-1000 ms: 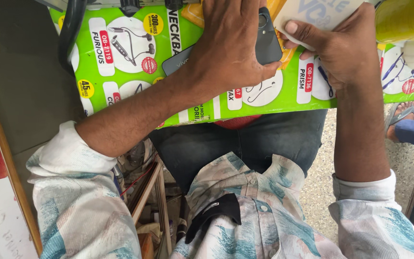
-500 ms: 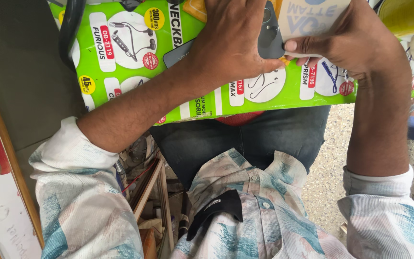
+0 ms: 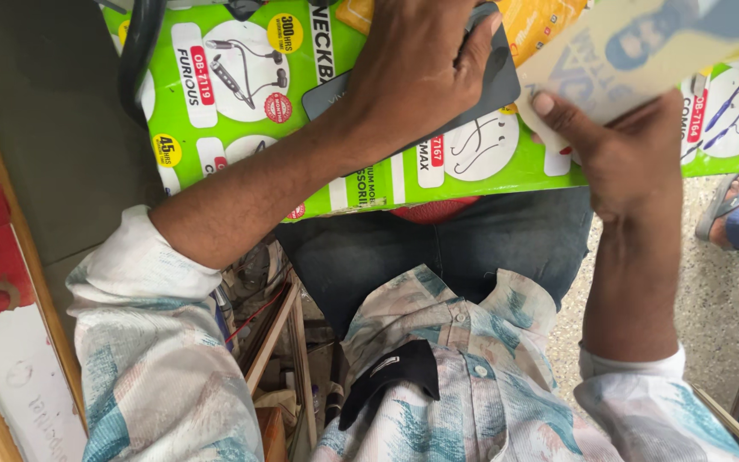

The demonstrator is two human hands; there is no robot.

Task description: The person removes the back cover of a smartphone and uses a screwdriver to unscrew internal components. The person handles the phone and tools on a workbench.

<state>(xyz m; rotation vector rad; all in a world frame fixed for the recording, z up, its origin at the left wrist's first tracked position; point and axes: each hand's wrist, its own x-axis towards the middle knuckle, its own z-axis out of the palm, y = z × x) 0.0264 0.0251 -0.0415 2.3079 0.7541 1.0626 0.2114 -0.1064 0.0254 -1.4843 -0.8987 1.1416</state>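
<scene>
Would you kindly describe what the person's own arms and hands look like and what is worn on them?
Both hands, left hand and right hand, are bare: no gloves, rings or watch show. Each forearm is bare up to a rolled, pale cotton sleeve printed with teal and grey-brown leafy patches, with a plain white cuff lining.

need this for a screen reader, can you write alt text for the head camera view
Seen from above, a seated person's left hand presses a dark phone onto a bright green printed board, while the right hand holds a pale card beside it. The person wears a patterned shirt and dark jeans.
</scene>
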